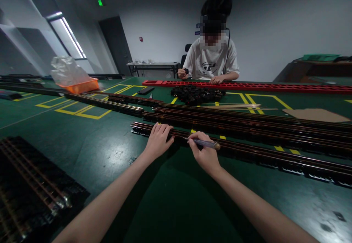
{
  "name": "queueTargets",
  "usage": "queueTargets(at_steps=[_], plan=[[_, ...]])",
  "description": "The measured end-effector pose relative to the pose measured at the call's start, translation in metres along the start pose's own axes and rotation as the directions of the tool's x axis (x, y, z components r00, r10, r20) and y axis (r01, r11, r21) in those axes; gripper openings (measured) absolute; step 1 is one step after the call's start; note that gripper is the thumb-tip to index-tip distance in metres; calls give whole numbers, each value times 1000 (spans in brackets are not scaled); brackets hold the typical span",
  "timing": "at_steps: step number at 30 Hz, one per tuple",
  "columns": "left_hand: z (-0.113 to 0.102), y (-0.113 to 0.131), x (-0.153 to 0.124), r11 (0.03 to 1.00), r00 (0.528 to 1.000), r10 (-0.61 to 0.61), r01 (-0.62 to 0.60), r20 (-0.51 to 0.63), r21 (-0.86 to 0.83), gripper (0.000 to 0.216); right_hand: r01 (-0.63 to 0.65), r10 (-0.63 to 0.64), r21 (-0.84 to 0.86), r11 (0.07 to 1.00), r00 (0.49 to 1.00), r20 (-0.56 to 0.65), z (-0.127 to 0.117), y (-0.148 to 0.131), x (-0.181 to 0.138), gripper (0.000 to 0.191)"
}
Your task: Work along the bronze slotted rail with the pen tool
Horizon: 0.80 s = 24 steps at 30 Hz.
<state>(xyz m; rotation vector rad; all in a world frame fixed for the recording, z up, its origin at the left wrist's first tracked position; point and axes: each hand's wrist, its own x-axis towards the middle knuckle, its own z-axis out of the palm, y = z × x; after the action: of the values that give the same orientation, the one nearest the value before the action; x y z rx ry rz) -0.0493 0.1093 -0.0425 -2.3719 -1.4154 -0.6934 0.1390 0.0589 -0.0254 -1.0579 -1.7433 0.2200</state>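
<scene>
My left hand (158,139) rests palm down on the nearest long dark rail (247,155), fingers together and curled over its far edge near the left end. My right hand (204,154) pinches a thin pen-like tool (205,143) with a clear shaft and a brass-coloured end, its tip touching the same rail just right of my left hand. Several more long dark rails (247,124) lie parallel behind it on the green table (110,151).
A person in a white shirt (211,61) sits across the table, hands by a long red rack (247,86) and a pile of small black parts (198,94). Thin wooden sticks (236,106), cardboard (316,114), an orange tray (82,86) with a plastic bag, and a black tray (30,184) at near left.
</scene>
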Motion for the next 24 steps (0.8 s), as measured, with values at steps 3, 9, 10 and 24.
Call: queueTargets(at_steps=[3,9,10,24], plan=[[-2,1,0,1000,1000,2,-2,-6,-1,29,30,-30,-17,999,999,23,0,-1,0,12],[-4,2,-1,1000,1000,18,-18,-19,1,31,38,-37,-24,999,999,32,0,-3,0,12],[-4,2,-1,1000,1000,19,-19,-19,3,31,41,-40,-25,999,999,31,0,-3,0,12],[-1,0,0,999,1000,17,-16,21,-45,33,4,-3,-35,999,999,35,2,0,0,10]])
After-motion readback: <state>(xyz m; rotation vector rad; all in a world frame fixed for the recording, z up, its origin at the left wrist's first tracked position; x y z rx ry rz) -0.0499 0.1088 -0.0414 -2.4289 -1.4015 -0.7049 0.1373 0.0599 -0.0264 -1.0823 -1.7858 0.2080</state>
